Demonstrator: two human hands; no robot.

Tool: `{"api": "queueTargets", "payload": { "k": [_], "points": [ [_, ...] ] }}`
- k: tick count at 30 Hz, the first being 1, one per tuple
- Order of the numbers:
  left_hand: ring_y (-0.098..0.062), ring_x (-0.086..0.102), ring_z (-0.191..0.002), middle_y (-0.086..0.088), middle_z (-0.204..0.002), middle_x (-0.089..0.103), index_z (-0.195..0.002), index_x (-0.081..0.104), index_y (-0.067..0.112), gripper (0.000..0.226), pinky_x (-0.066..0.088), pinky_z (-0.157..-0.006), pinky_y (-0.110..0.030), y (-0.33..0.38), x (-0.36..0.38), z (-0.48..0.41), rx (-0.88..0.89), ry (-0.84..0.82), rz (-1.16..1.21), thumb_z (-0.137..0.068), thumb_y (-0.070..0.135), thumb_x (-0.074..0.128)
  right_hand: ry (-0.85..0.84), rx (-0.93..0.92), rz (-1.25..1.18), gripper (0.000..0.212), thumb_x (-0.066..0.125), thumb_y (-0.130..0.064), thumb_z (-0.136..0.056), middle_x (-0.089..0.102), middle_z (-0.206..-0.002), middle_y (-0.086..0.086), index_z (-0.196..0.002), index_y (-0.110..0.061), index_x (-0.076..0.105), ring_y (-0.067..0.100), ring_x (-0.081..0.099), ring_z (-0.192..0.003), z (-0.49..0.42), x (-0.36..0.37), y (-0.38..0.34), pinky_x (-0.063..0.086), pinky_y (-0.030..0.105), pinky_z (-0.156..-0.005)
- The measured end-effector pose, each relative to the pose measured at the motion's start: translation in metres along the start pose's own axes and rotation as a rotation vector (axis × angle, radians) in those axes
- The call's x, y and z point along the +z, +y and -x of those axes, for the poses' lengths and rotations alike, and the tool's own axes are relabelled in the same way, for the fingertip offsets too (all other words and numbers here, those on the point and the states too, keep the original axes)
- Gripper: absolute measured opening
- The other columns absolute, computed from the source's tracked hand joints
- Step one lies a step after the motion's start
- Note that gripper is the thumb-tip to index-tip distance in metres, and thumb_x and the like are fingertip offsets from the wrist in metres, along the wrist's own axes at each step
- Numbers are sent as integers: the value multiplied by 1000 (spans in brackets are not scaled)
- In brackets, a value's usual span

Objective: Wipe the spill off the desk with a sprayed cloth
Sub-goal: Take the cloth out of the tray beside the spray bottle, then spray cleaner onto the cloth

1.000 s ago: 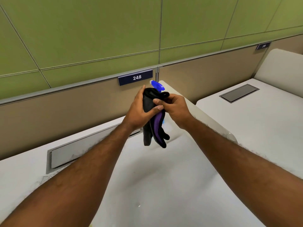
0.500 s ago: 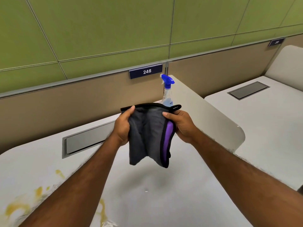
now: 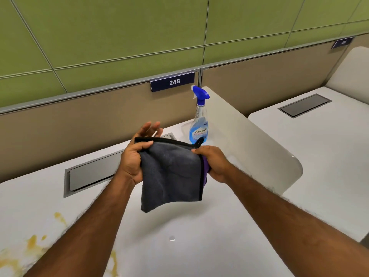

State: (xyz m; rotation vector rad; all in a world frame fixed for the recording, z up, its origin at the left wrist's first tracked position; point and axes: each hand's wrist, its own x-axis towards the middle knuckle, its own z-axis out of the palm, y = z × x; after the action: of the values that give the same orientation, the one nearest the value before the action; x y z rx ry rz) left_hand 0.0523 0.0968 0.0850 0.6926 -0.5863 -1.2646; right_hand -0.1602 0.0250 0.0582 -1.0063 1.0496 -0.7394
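A grey cloth [image 3: 171, 174] with a black hem and a purple underside hangs spread between my hands above the white desk [image 3: 179, 246]. My left hand [image 3: 135, 156] pinches its top left corner with the thumb while the fingers stretch out behind the cloth. My right hand [image 3: 213, 162] grips the cloth's right edge. A clear spray bottle [image 3: 198, 124] of blue liquid with a blue trigger head stands upright just behind the cloth, near the desk's back corner. A yellow spill [image 3: 34, 244] smears the desk at the lower left.
A grey cable hatch [image 3: 89, 174] is set into the desk at the back left. A beige partition carries a blue sign "248" [image 3: 172, 81] under green wall panels. A white curved divider [image 3: 249, 140] separates this desk from the neighbouring desk [image 3: 329, 136] on the right.
The cloth went from bunched up to spread flat between my hands. My left fingers have straightened behind it. The view has shifted, so the spray bottle and the yellow spill now show.
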Motion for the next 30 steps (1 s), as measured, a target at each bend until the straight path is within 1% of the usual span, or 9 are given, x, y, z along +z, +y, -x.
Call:
{"api": "queueTargets", "payload": {
  "k": [5, 10, 12, 15, 17, 19, 21, 25, 30],
  "points": [
    [-27, 60, -124, -7, -126, 68, -99, 75, 23, 67, 50, -102, -39, -4, -6, -15, 77, -5, 13, -57, -18, 42, -34, 161, 100, 23, 63, -20, -89, 73, -98, 13, -103, -3, 70, 22, 66, -92, -9, -1, 19, 54, 30, -75],
    [-28, 60, -124, -9, -120, 71, -94, 77, 19, 63, 52, -98, -44, -11, -10, -25, 48, 4, 54, -57, -15, 39, -46, 210, 179, 15, 64, -23, -91, 73, -99, 8, -99, -11, 69, 20, 67, -91, -27, -2, 27, 56, 26, -71],
    [-27, 60, -124, -9, -121, 70, -98, 77, 16, 63, 52, -98, -47, -11, -12, -29, 37, -4, 61, -60, -14, 37, -31, 175, 283, 15, 66, -23, -93, 71, -103, 7, -103, -13, 67, 20, 68, -92, -36, -5, 23, 58, 25, -69],
    [-26, 59, -126, -9, -123, 69, -104, 76, 14, 62, 50, -100, -49, -8, -14, -35, 30, 6, 47, -62, -15, 39, 83, 27, 487, 30, 73, -25, -88, 72, -105, 9, -111, -8, 65, 19, 71, -88, -58, -20, 10, 58, 30, -78],
    [-25, 58, -126, -9, -124, 69, -105, 76, 14, 61, 50, -100, -48, -4, -16, -39, 30, 18, 33, -63, -14, 41, 237, -116, 499, 34, 76, -25, -85, 72, -106, 11, -111, -7, 65, 19, 70, -87, -76, -30, -2, 57, 34, -81],
    [-25, 58, -127, -8, -126, 68, -107, 75, 14, 61, 50, -100, -47, 1, -17, -41, 40, 22, 21, -63, -13, 42, 348, -173, 456, 41, 76, -25, -85, 68, -115, 11, -118, -8, 58, 20, 67, -98, -95, -37, -16, 56, 32, -85],
    [-24, 57, -127, -8, -126, 68, -107, 75, 14, 60, 49, -101, -47, 6, -18, -43, 54, 27, 5, -63, -11, 43, 366, -192, 434, 54, 77, -24, -85, 62, -125, 12, -129, -11, 48, 18, 62, -104, -117, -37, -27, 54, 30, -87],
    [-23, 58, -127, -6, -128, 67, -107, 75, 16, 60, 48, -102, -47, 13, -17, -47, 68, 29, -5, -64, -10, 42, 388, -301, 540, 74, 79, -26, -82, 50, -140, 10, -140, -14, 36, 25, 53, -123, -159, -32, -46, 51, 39, -100],
    [-23, 57, -128, -8, -132, 64, -109, 75, 14, 59, 50, -102, -43, 17, -13, -50, 50, 32, 11, -67, -10, 41, 293, -369, 490, 76, 79, -20, -82, 55, -135, 8, -142, -15, 34, 23, 57, -117, -198, -26, -59, 48, 35, -94]
  ]
}}
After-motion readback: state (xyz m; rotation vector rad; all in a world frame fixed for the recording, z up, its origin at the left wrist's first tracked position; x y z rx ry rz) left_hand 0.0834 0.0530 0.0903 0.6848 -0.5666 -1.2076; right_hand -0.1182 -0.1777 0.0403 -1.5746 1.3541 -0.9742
